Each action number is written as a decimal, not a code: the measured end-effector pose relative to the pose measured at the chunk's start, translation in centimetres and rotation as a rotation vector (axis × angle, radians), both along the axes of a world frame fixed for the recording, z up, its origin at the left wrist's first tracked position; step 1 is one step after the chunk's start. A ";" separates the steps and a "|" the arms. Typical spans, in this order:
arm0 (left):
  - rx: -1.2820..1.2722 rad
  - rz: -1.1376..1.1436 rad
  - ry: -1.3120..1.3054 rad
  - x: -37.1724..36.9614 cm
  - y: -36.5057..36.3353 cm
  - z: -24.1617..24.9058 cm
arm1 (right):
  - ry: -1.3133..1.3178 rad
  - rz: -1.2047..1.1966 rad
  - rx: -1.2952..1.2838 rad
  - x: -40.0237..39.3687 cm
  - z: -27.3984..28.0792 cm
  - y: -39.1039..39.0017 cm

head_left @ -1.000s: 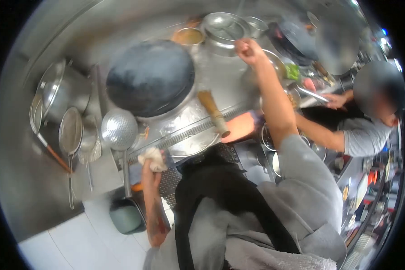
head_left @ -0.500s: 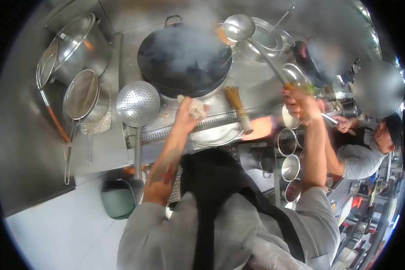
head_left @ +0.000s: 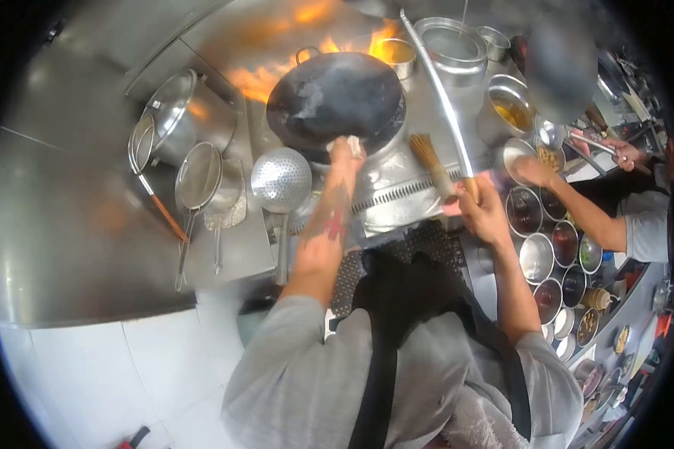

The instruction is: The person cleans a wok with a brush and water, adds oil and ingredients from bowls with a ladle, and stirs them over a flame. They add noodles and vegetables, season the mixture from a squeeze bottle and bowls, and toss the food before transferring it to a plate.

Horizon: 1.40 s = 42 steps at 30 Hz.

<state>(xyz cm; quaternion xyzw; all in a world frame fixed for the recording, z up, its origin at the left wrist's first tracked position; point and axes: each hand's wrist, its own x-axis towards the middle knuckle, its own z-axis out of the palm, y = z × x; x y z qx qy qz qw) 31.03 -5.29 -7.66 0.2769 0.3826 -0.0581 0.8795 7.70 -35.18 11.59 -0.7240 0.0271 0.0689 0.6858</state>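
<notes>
A dark wok is tilted on the stove, its far side raised and flames rising behind it. My left hand is closed around a pale folded cloth at the wok's near edge. In my right hand is the wooden grip of a ladle, its long metal handle pointing away from me. The ladle's bowl is partly cut off at the top of the view. Between my forearms, a bamboo brush lies on the stove front.
Left of the wok are a perforated skimmer, a strainer and a large lidded pot. To the right stand a pot of yellowish liquid and several ingredient bowls. Another person's arm reaches over these.
Flames have flared up behind the wok and the smoke has thinned. The wok has tipped, with its far side up. My ladle has swung further away. The other person's arm now reaches toward the bowls.
</notes>
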 end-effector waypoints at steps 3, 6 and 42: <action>0.053 -0.001 -0.080 -2.7 0.0 3.6 | 0.080 0.061 0.026 -1.0 -0.3 -1.5; 0.164 -0.154 -0.154 -5.6 3.1 6.1 | 0.094 0.099 -0.091 -0.9 -0.8 -3.7; 0.134 0.163 -0.096 -2.6 -2.3 2.6 | 0.190 -0.208 -0.967 -4.5 -15.6 -5.3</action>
